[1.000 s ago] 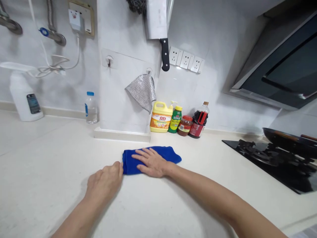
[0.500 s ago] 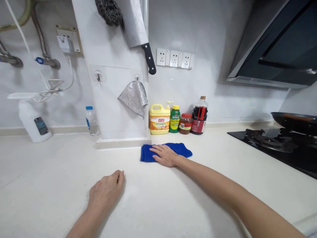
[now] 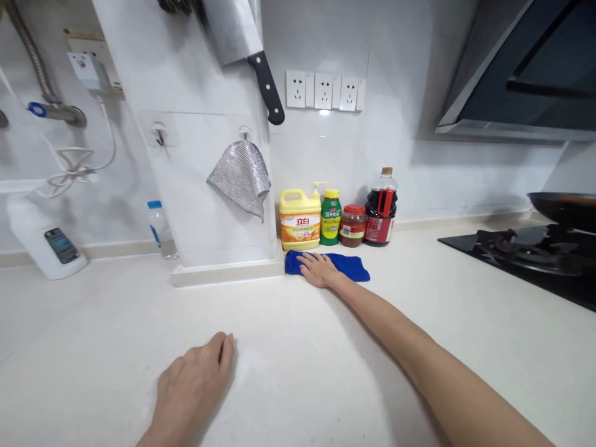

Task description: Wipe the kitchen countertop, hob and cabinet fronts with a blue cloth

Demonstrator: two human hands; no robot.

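My right hand [image 3: 319,269] lies flat, fingers spread, on a folded blue cloth [image 3: 351,266] on the white countertop [image 3: 298,360]. The cloth is just in front of a yellow detergent jug [image 3: 300,220], a green bottle with a yellow cap [image 3: 330,217] and a red-lidded jar [image 3: 352,226]. Its left end lies by the corner of the wall pillar's ledge [image 3: 228,272]. Nearer to me on the left, my left hand [image 3: 195,375] rests on the counter with its fingers curled closed. Nothing shows in it, though its palm is hidden.
A dark sauce bottle [image 3: 380,211] stands right of the jar. Farther right are a black gas stove [image 3: 512,254] and a wok [image 3: 565,211]. A clear bottle [image 3: 162,233] and a white bottle [image 3: 44,242] stand left. A cleaver [image 3: 267,87] and silver mesh cloth [image 3: 242,177] hang above.
My right hand and the blue cloth have slid away from me and slightly right, closer to the bottles and into the ledge's corner. The view has shifted a little; my left hand stays curled on the counter.
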